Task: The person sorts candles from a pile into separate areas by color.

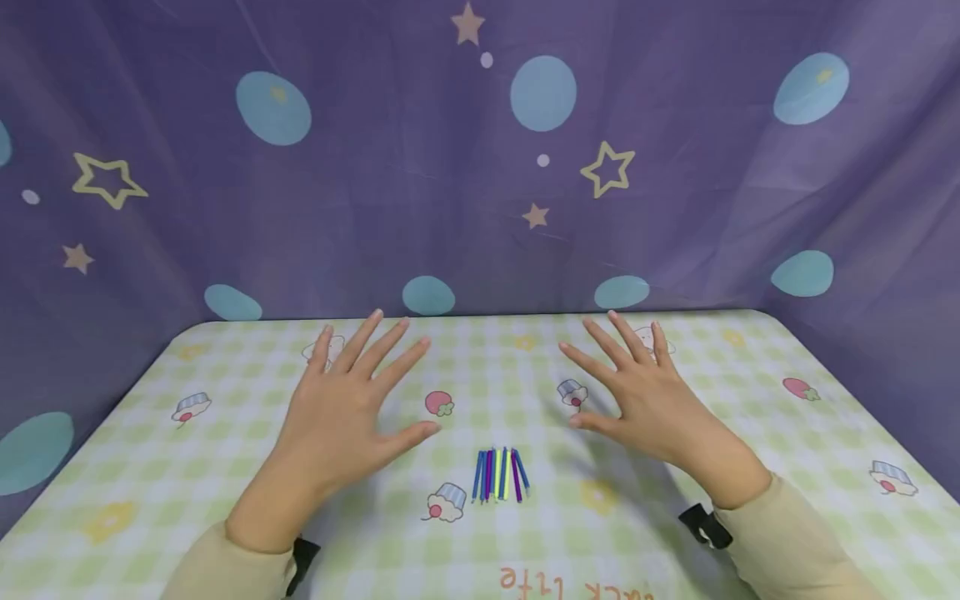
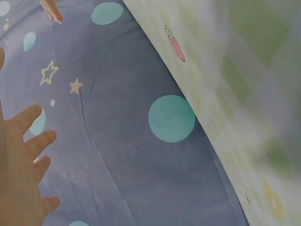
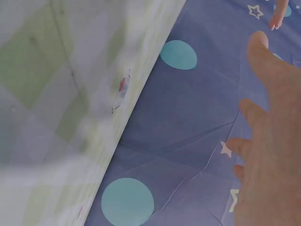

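A row of several thin sticks [image 1: 502,475], blue, purple and yellow, lies on the checked tablecloth, side by side and pointing away from me. To their left and farther back, my left hand [image 1: 337,417] hovers over the table with its fingers spread and straight. My right hand [image 1: 651,408] mirrors it on the other side, fingers and thumb stretched apart. Neither one touches the sticks or holds anything. The left wrist view shows the left hand [image 2: 21,174] at its lower left edge, and the right wrist view has the right hand [image 3: 277,141] at its right side.
The table [image 1: 247,392] wears a green-and-white checked cloth printed with cupcakes, strawberries and flowers. A purple curtain [image 1: 450,183] with stars and blue dots hangs behind it and at both sides. Black straps [image 1: 707,527] show at the sleeve cuffs.
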Available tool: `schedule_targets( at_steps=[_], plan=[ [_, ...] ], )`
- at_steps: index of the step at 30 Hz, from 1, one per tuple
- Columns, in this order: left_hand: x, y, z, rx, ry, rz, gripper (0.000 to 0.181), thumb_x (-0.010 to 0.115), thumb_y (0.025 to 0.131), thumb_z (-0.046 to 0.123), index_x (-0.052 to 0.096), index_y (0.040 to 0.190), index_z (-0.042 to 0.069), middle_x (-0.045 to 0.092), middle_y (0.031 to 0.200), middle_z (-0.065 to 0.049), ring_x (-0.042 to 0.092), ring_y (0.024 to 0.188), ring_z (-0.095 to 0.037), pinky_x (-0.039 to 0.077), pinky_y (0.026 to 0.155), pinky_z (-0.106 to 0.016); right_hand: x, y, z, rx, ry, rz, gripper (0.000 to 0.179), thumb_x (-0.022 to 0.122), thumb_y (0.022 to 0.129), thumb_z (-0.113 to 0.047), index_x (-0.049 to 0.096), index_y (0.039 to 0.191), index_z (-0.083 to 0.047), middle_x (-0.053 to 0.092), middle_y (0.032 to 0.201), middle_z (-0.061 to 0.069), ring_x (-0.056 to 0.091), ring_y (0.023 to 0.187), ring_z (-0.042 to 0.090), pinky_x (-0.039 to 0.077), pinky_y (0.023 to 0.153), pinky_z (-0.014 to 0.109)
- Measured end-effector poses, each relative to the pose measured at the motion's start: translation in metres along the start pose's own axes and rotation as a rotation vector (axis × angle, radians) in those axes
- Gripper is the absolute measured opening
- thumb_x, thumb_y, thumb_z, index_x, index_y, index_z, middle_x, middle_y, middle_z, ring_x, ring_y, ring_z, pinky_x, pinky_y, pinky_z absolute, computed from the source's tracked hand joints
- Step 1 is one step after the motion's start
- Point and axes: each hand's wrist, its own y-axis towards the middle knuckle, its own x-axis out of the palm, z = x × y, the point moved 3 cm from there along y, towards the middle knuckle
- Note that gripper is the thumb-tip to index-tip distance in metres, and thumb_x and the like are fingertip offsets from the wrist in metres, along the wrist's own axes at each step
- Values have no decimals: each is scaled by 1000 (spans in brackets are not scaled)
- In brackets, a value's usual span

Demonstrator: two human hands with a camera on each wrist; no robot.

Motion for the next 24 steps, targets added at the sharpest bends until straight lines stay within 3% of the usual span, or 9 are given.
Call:
schedule_targets(
  at_steps=[7,14,24],
  plan=[
    [10,6,4,22,-7,-81,84,35,88,81,40,152,27,34,158,-2,13,151,-23,6,116,-60,1,1,-7,-43,9,-42,82,65,87,-61,33,155,-28,18,164,8,12,149,37,16,112,65],
    [15,11,5,31,-17,-154,84,44,86,80,42,151,28,32,159,-1,14,150,-24,5,116,-58,8,1,-18,-150,39,-32,82,68,86,-58,37,154,-25,24,161,9,19,147,36,23,111,62],
    [25,25,6,5,-150,-243,82,55,83,77,39,152,34,35,158,1,17,150,-23,8,117,-56,13,14,-23,-235,270,-63,83,86,75,-38,48,147,-19,38,155,7,31,143,32,30,111,52]
  ],
)
